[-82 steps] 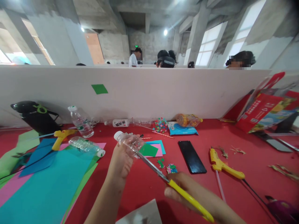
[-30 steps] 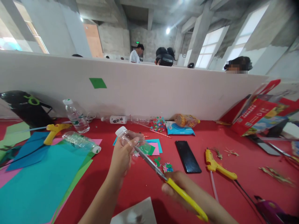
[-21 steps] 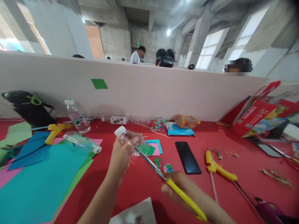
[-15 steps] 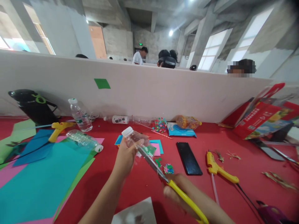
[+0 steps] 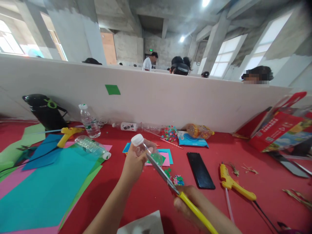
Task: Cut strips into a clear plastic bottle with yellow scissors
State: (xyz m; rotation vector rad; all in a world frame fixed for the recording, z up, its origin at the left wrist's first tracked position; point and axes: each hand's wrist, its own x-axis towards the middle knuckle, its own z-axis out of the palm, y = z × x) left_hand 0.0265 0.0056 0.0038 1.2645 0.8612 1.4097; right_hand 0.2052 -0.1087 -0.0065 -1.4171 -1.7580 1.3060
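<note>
My left hand [image 5: 133,164] is wrapped round a small clear plastic bottle [image 5: 146,150] with a white cap, held above the red table [image 5: 243,152]. My right hand [image 5: 195,208] grips yellow-handled scissors [image 5: 170,183]. Their grey blades point up and left, and the tips meet the bottle's body just below the cap. Small coloured paper bits [image 5: 177,179] lie on the table under the blades.
Large teal, blue, pink and green paper sheets [image 5: 46,185] cover the left. Other bottles [image 5: 92,147], two yellow glue guns [image 5: 234,185], a black phone [image 5: 200,165], a blue wipes pack [image 5: 192,139] and a red box [image 5: 278,130] lie around. A white partition [image 5: 170,97] stands behind; people sit beyond it.
The bottle has tipped more upright in my left hand, cap higher. The scissor blades have slid further up against its body. The view has shifted slightly right.
</note>
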